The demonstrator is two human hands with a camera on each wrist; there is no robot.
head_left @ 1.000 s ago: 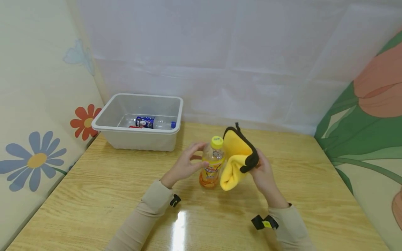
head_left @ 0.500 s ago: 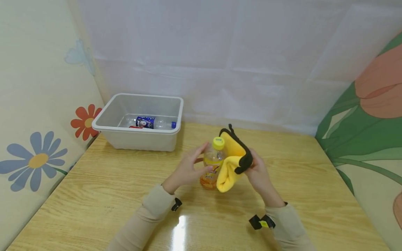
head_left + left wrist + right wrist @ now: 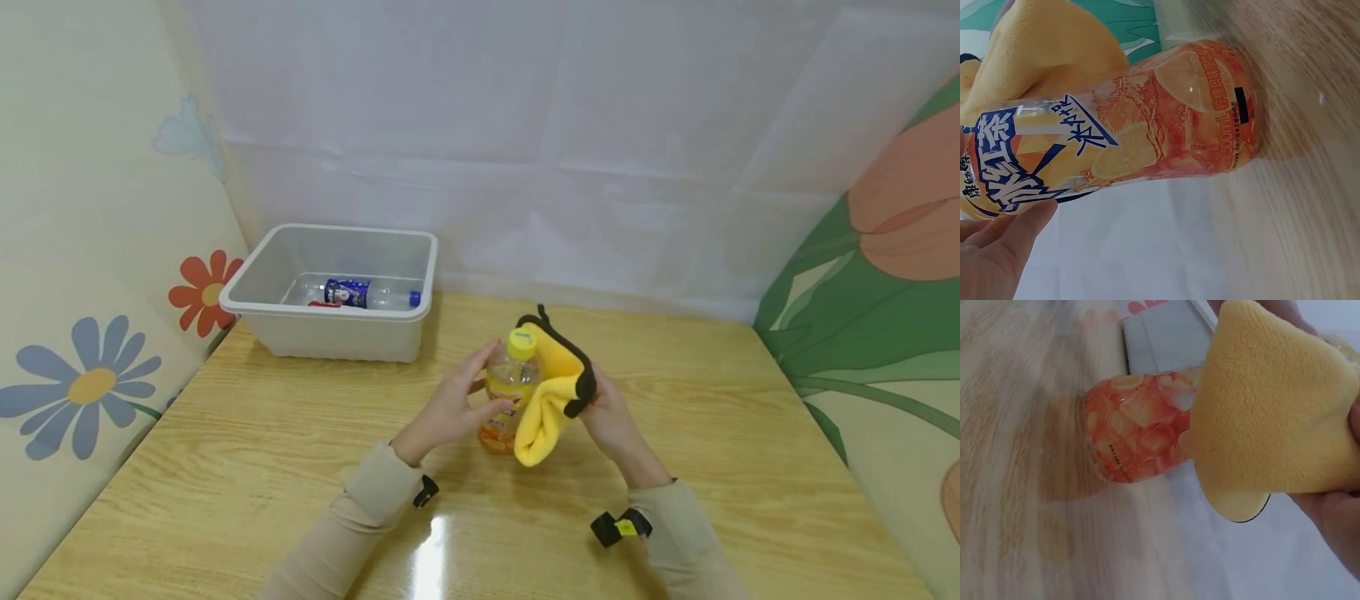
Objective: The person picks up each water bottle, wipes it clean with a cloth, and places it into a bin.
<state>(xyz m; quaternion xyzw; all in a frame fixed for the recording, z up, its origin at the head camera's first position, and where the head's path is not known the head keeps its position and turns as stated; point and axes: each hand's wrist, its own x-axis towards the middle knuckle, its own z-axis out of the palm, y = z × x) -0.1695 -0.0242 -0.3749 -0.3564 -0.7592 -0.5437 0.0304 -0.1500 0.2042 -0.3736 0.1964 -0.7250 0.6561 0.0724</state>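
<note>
A clear drink bottle [image 3: 498, 437] with a yellow cap and an orange iced-tea label [image 3: 1147, 119] stands nearly upright, its base at the wooden table top. My left hand [image 3: 453, 412] grips its upper body, thumb in front and fingers round the far side. From the right, my right hand [image 3: 611, 417] holds a folded yellow cloth [image 3: 551, 396] with a black edge up against the bottle's side. In the right wrist view the cloth [image 3: 1272, 406] covers the bottle's upper part, leaving the orange lower end [image 3: 1138, 428] showing.
A pale grey plastic tub [image 3: 337, 333] stands at the back left of the table [image 3: 247, 467]. Inside lie a clear bottle with a blue label [image 3: 348, 292] and something red [image 3: 325, 304]. A white sheet [image 3: 637, 167] hangs behind, and flower-patterned panels flank both sides.
My right hand has moved left and slightly down with the cloth, bringing it against the bottle. The bottle and left hand have shifted slightly right. The tub has not moved.
</note>
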